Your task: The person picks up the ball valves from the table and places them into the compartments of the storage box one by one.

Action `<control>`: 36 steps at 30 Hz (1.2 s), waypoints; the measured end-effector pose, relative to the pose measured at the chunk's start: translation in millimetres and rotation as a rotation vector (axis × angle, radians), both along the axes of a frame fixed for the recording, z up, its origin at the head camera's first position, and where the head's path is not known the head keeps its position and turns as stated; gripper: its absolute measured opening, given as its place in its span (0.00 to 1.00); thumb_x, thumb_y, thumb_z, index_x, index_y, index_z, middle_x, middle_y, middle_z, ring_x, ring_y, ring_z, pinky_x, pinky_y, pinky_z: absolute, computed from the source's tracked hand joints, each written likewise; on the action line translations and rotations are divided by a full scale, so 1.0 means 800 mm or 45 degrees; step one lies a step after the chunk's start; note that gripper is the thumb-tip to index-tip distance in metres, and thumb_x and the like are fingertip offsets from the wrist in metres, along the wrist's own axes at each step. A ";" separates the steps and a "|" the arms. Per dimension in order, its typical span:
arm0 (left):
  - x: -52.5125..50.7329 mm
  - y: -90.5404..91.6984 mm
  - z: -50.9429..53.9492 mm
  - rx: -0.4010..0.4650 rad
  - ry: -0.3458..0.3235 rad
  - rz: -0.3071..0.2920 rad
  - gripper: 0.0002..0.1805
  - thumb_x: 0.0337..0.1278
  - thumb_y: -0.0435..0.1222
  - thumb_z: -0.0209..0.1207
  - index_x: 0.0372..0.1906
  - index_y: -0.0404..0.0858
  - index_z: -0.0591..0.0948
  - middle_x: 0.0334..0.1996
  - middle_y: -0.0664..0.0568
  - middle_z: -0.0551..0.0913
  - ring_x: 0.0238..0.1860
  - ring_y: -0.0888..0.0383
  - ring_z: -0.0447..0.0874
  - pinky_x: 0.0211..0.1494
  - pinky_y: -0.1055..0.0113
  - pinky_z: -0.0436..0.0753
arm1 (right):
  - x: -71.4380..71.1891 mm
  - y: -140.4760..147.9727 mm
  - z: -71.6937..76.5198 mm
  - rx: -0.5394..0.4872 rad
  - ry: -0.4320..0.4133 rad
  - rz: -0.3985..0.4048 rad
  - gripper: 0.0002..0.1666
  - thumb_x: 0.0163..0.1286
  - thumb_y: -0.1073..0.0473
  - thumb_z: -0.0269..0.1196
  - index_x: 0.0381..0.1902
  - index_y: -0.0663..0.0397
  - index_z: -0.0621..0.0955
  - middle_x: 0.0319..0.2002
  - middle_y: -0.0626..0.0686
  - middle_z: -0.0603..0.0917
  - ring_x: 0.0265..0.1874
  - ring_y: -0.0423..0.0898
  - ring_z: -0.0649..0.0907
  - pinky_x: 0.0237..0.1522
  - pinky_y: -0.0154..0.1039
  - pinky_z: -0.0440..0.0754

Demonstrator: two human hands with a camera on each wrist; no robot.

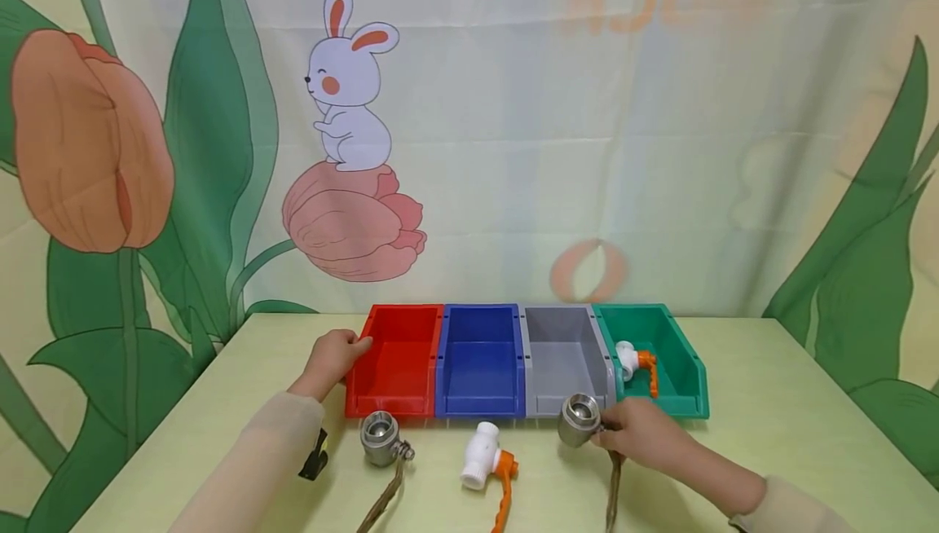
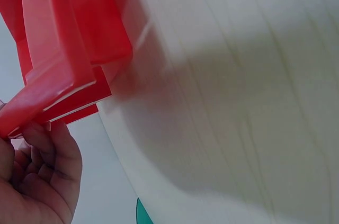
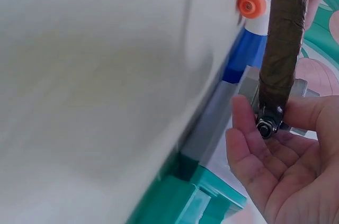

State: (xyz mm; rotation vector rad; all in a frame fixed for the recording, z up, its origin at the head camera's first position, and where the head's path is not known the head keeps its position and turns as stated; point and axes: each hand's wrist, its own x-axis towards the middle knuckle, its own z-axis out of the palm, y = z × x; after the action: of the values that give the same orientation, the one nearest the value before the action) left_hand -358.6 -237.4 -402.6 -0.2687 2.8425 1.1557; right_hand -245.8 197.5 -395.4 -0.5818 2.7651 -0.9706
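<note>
My left hand (image 1: 333,362) grips the outer side edge of the red bin (image 1: 396,407); in the left wrist view its thumb and curled fingers pinch the red rim (image 2: 32,102). My right hand (image 1: 645,435) holds a metal ball valve (image 1: 578,421) in front of the grey bin (image 1: 561,362). The valve's brown-wrapped lever (image 3: 286,33) points down toward the table's front, and the fingers hold it near the stem nut (image 3: 266,127). A second metal ball valve (image 1: 380,440) stands on the table in front of the red bin. Beside it lies a white plastic valve (image 1: 481,455) with an orange lever.
A blue bin (image 1: 480,362) stands between the red and grey ones in a joined row. The green bin (image 1: 685,390) at the right end contains a white valve (image 1: 626,360) with an orange lever. A small black object (image 1: 314,461) lies by the left forearm. A printed curtain (image 1: 499,150) hangs behind.
</note>
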 end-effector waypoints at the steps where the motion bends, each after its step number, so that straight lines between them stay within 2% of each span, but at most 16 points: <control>1: 0.000 0.000 0.000 0.000 0.000 -0.002 0.14 0.75 0.41 0.55 0.38 0.33 0.76 0.36 0.42 0.81 0.34 0.52 0.80 0.37 0.66 0.88 | -0.001 0.001 0.002 -0.006 -0.001 -0.001 0.08 0.66 0.62 0.67 0.30 0.63 0.86 0.19 0.47 0.81 0.21 0.39 0.76 0.22 0.31 0.74; 9: 0.001 0.000 0.000 -0.007 0.002 0.005 0.14 0.75 0.41 0.55 0.39 0.32 0.76 0.36 0.42 0.81 0.34 0.52 0.80 0.38 0.66 0.89 | -0.012 0.000 0.024 -0.022 0.017 -0.016 0.11 0.66 0.63 0.68 0.24 0.62 0.84 0.17 0.47 0.81 0.19 0.39 0.76 0.21 0.32 0.76; 16: 0.002 0.000 0.000 -0.013 0.001 0.013 0.14 0.75 0.41 0.55 0.41 0.32 0.77 0.38 0.41 0.82 0.35 0.52 0.80 0.40 0.66 0.89 | -0.018 -0.004 0.051 0.003 0.078 0.012 0.10 0.65 0.63 0.67 0.23 0.59 0.83 0.15 0.43 0.76 0.16 0.38 0.71 0.20 0.30 0.68; 21: 0.004 0.002 0.002 -0.015 0.016 0.003 0.14 0.75 0.41 0.55 0.40 0.32 0.77 0.38 0.41 0.82 0.35 0.52 0.80 0.39 0.66 0.89 | -0.024 -0.005 0.065 0.010 0.080 0.020 0.08 0.66 0.63 0.67 0.26 0.58 0.87 0.15 0.46 0.79 0.17 0.38 0.74 0.21 0.32 0.72; 26: 0.006 0.001 0.003 -0.019 0.021 -0.007 0.14 0.75 0.41 0.55 0.39 0.32 0.76 0.36 0.41 0.81 0.35 0.52 0.80 0.38 0.66 0.88 | -0.030 -0.007 0.076 0.025 0.020 -0.028 0.08 0.67 0.64 0.67 0.39 0.63 0.89 0.22 0.50 0.85 0.17 0.40 0.79 0.24 0.36 0.82; 29: 0.005 0.001 0.003 -0.018 0.021 -0.010 0.14 0.75 0.41 0.54 0.39 0.32 0.76 0.35 0.42 0.81 0.34 0.52 0.80 0.37 0.66 0.88 | -0.034 -0.010 0.083 0.053 0.010 -0.046 0.10 0.67 0.63 0.67 0.43 0.63 0.89 0.24 0.51 0.87 0.17 0.41 0.81 0.25 0.37 0.84; 33: 0.004 0.001 0.002 -0.016 0.018 -0.006 0.14 0.75 0.40 0.54 0.39 0.32 0.76 0.36 0.41 0.81 0.34 0.52 0.80 0.37 0.66 0.89 | -0.042 -0.012 0.094 0.086 0.039 -0.036 0.10 0.68 0.63 0.67 0.43 0.63 0.89 0.19 0.51 0.84 0.15 0.41 0.79 0.24 0.37 0.80; 36: 0.004 0.002 0.004 -0.017 0.016 -0.006 0.14 0.75 0.40 0.55 0.39 0.32 0.77 0.36 0.41 0.81 0.35 0.52 0.80 0.38 0.65 0.89 | -0.049 -0.014 0.101 0.106 0.042 -0.039 0.11 0.68 0.63 0.67 0.44 0.63 0.89 0.19 0.51 0.84 0.15 0.41 0.79 0.24 0.38 0.81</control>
State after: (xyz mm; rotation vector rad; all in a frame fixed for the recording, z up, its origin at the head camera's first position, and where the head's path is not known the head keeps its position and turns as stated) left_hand -355.5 -236.0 -399.7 -0.2558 2.8612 1.1422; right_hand -285.1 185.9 -314.7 -0.5497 2.8356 -0.8543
